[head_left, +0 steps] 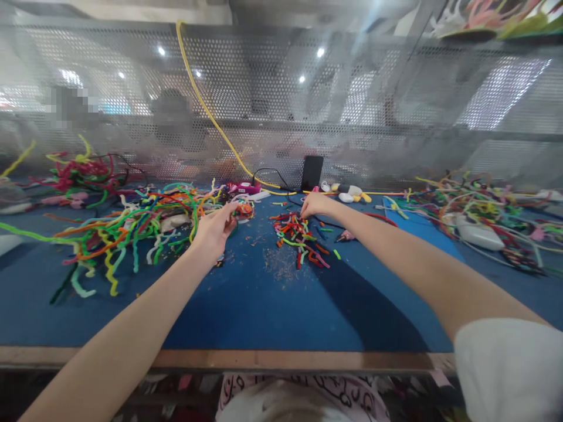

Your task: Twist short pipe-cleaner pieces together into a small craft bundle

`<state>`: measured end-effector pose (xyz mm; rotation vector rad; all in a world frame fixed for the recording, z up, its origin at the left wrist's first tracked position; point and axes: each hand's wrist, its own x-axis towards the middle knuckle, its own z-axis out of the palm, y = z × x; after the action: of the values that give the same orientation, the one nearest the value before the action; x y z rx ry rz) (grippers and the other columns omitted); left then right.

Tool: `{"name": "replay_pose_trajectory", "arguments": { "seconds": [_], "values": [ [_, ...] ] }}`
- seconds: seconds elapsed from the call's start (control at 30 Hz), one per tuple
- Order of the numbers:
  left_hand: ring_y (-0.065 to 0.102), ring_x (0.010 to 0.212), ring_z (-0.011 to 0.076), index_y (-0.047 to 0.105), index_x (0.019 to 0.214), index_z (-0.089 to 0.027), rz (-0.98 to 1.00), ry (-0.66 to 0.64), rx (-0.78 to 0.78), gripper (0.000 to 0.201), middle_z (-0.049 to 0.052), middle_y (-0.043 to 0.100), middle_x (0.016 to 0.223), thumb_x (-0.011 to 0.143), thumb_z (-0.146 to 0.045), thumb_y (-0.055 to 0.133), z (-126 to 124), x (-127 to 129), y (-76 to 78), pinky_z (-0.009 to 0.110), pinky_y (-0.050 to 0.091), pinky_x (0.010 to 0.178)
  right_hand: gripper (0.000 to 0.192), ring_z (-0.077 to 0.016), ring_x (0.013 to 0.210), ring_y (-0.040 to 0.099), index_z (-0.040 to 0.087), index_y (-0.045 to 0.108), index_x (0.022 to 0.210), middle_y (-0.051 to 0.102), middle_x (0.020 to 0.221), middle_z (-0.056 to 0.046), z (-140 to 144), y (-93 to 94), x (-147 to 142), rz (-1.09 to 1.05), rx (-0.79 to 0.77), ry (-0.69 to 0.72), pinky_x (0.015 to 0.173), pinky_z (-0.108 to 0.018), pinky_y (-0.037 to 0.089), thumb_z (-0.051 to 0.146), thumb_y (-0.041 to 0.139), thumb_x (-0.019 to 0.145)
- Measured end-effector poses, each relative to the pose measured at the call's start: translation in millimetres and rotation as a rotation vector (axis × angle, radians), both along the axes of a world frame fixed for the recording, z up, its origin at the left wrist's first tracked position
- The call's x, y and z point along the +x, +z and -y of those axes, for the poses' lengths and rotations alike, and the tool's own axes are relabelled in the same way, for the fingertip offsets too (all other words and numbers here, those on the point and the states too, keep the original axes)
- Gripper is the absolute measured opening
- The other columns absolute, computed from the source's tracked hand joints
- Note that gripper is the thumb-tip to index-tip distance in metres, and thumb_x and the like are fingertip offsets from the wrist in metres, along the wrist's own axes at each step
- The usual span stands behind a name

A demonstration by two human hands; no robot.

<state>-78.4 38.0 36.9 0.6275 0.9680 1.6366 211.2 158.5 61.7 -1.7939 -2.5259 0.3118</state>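
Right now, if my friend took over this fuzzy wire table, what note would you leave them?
Left hand: closed on a small orange and white pipe-cleaner bundle, held just above the blue table.
Right hand: reaching forward, fingers down at the far edge of the pile of short cut pipe-cleaner pieces; whether it grips one cannot be told.
Long pipe cleaners lie in a loose tangle to the left of the left hand.
Done: many short pieces are cut, and fuzz scraps lie in front of them.
Left: the long tangle is uncut.
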Motion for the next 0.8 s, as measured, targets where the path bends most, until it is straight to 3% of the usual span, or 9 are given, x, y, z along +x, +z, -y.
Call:
{"name": "replay_pose_trajectory", "arguments": {
  "seconds": [0.13,0.3,0.47,0.63,0.8],
  "values": [
    [0.052,0.054,0.0059,0.060,0.054,-0.016,-0.006,0.003,-0.008,0.033,-0.005,0.053,0.054,0.057,-0.020,0.093,-1,0,-0.5,0.017,0.048,0.055,0.038,-0.0259,0.110,0.065,0.016,0.064,0.127,0.064,0.131,-0.009,5,4.7,1,0.062,-0.081,-0.079,0.090,-0.044,0.058,0.039,0.066,0.096],
    [0.053,0.053,0.0056,0.063,0.056,-0.015,0.009,0.013,-0.037,0.027,-0.004,0.055,0.054,0.061,-0.017,0.089,1,1,3.4,0.018,0.050,0.056,0.037,-0.0265,0.111,0.065,0.016,0.065,0.125,0.064,0.131,-0.009,13,16.7,5,-0.017,-0.098,-0.163,0.091,-0.043,0.058,0.039,0.066,0.096],
    [0.054,0.054,0.0053,0.066,0.058,-0.014,0.025,0.020,-0.050,0.025,-0.003,0.058,0.056,0.060,-0.015,0.090,1,2,5.0,0.016,0.049,0.055,0.037,-0.0245,0.109,0.066,0.016,0.064,0.126,0.065,0.128,-0.010,21,27.3,7,-0.208,-0.157,-0.249,0.090,-0.044,0.058,0.038,0.065,0.096],
    [0.056,0.053,0.0054,0.066,0.059,-0.013,0.051,0.021,-0.049,0.025,-0.003,0.060,0.056,0.059,-0.014,0.091,2,2,4.3,0.016,0.051,0.056,0.032,-0.0199,0.100,0.068,0.015,0.064,0.122,0.068,0.119,-0.009,27,31.9,5,-0.474,-0.255,-0.250,0.085,-0.040,0.060,0.036,0.064,0.098],
    [0.056,0.051,0.0056,0.064,0.060,-0.014,0.105,0.056,-0.044,0.024,-0.002,0.061,0.056,0.064,-0.013,0.088,-2,-4,9.4,0.015,0.049,0.051,0.029,-0.0184,0.096,0.069,0.013,0.065,0.119,0.068,0.115,-0.009,21,44.8,-12,-0.640,-0.192,-0.220,0.082,-0.037,0.060,0.034,0.063,0.099]
  ]
}}
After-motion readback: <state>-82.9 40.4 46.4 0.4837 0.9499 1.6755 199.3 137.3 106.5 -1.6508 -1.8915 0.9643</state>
